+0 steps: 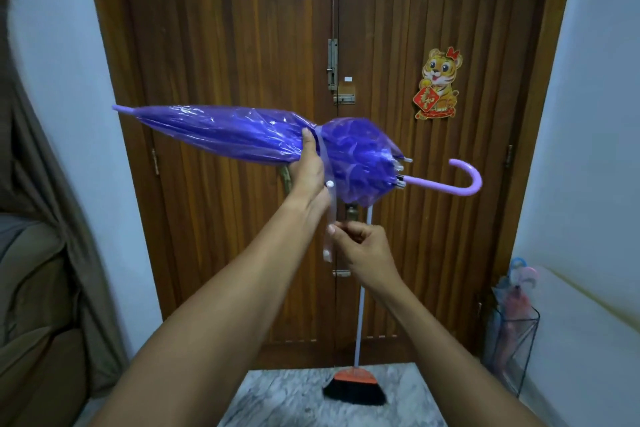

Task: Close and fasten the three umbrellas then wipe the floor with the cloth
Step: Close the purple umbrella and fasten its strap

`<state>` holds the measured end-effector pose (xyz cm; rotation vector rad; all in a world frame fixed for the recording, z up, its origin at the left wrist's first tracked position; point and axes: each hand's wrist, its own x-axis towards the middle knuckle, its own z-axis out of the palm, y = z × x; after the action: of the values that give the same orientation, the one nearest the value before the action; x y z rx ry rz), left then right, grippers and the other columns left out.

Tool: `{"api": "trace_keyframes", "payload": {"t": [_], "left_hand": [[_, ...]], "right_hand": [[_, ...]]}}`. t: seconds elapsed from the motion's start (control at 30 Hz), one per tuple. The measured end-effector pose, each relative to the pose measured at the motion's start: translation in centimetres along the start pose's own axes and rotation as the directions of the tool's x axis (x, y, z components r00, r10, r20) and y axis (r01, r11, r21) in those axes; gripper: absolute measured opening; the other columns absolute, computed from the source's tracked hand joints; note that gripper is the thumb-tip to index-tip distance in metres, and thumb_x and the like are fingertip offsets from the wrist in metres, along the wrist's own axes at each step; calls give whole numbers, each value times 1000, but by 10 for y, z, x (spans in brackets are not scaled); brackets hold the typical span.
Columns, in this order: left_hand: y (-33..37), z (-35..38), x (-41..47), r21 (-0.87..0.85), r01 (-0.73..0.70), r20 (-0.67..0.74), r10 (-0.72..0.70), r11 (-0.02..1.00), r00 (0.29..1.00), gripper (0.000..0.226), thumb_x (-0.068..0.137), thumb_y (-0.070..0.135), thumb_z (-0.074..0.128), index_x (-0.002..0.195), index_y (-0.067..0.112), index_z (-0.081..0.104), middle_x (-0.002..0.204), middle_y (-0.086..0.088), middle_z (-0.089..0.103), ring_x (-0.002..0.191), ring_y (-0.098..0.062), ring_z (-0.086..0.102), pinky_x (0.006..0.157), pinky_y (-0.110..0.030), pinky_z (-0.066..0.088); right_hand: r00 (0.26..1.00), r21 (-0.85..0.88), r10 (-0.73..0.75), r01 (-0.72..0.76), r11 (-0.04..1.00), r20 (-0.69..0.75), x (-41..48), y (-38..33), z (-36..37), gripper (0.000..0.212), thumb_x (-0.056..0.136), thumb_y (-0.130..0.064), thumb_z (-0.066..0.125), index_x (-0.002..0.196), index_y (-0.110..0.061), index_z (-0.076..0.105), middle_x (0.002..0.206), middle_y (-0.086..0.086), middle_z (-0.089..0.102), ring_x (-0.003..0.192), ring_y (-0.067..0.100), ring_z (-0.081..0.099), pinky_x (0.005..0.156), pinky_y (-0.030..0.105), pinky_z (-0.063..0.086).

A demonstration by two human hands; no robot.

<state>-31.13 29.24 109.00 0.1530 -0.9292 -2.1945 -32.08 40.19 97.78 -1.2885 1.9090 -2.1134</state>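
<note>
Umbrella (221, 132) crosswise before wooden door (242, 28)

Both bare forearms reach forward and upward, converging toward the middle. The left hand (309, 166) is the higher one, its fingers wrapped round the waist of the purple umbrella (221, 135). The right hand (365, 251) sits lower, just beside the left wrist, its fingers curled and pinching the clear strap (326, 253).

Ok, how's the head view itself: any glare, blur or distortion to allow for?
Head view: dim, soft indoor light; glare streaks on the glossy purple plastic umbrella; wide-angle bowing along the brown wooden door; translucent fastening strap slightly smeared below the left hand.
</note>
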Motion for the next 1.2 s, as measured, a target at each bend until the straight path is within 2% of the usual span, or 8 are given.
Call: {"api": "trace_keyframes", "payload": {"t": [0.3, 0.4, 0.47, 0.57, 0.7, 0.87, 1.0, 1.2], "left_hand": [[2, 5, -14, 244, 285, 82, -312, 927, 947, 50, 91, 53, 65, 124, 16, 66, 114, -11, 75, 93, -31, 75, 67, -51, 62], [4, -5, -16, 434, 244, 159, -341, 867, 927, 45, 103, 24, 51, 68, 7, 74, 70, -6, 73, 58, -16, 71, 56, -27, 60], [3, -7, -27, 440, 276, 249, -412, 854, 876, 72, 107, 15, 36, 41, 9, 62, 45, -1, 61, 39, -9, 61, 43, -18, 51], [-7, -21, -27, 514, 267, 206, -420, 815, 884, 54, 109, 24, 36, 66, 4, 62, 49, -8, 64, 41, -14, 64, 43, -22, 54], [-9, -28, -28, 481, 242, 210, -379, 843, 901, 32, 103, 30, 53, 117, 1, 57, 92, -22, 70, 74, -29, 75, 68, -39, 63], [-10, -28, -24, 558, 50, 273, -239, 829, 932, 24, 98, 30, 64, 106, 8, 69, 87, -9, 73, 72, -20, 72, 72, -34, 62], [-7, -29, -26, 604, -37, 313, -194, 796, 930, 29, 99, 32, 63, 116, 10, 68, 88, -2, 75, 73, -14, 73, 68, -28, 61], [-3, -39, -14, 720, -188, 257, -5, 668, 966, 23, 97, 41, 60, 111, 23, 65, 111, -3, 73, 103, -22, 70, 98, -42, 55]], "right_hand": [[944, 244, 271, -223, 944, -187, 30, -4, -40, 28, 82, -16, 79, 75, 4, 61, 70, 12, 64, 35, -2, 50, 39, 14, 44], [983, 286, 151, -116, 951, -103, 36, -20, -62, 34, 46, 6, 85, 67, -6, 61, 49, -6, 66, 44, -5, 59, 48, 12, 51], [980, 229, 170, -143, 963, -105, 46, -22, -74, 12, 83, 6, 71, 89, -4, 72, 67, -2, 75, 59, 2, 68, 56, 17, 56], [963, 312, 262, -231, 921, -61, 53, -29, -91, 19, 93, -11, 67, 111, -8, 72, 92, 5, 79, 77, 12, 75, 65, 20, 58], [972, 277, 190, -145, 950, -142, 52, -38, -95, 28, 85, -6, 75, 112, -1, 71, 94, 15, 77, 81, 20, 74, 71, 24, 61], [955, 412, 240, -150, 899, -176, 56, -44, -91, 48, 79, 0, 79, 121, -16, 61, 92, 14, 78, 81, 22, 76, 73, 29, 62], [943, 451, 248, -126, 883, -222, 56, -48, -88, 24, 82, -1, 77, 105, 1, 71, 89, 14, 77, 79, 21, 76, 66, 23, 60], [899, 404, 167, 12, 915, -406, 47, -52, -77, 13, 86, -5, 75, 99, -6, 73, 99, 16, 76, 88, 25, 76, 76, 31, 61]]}}
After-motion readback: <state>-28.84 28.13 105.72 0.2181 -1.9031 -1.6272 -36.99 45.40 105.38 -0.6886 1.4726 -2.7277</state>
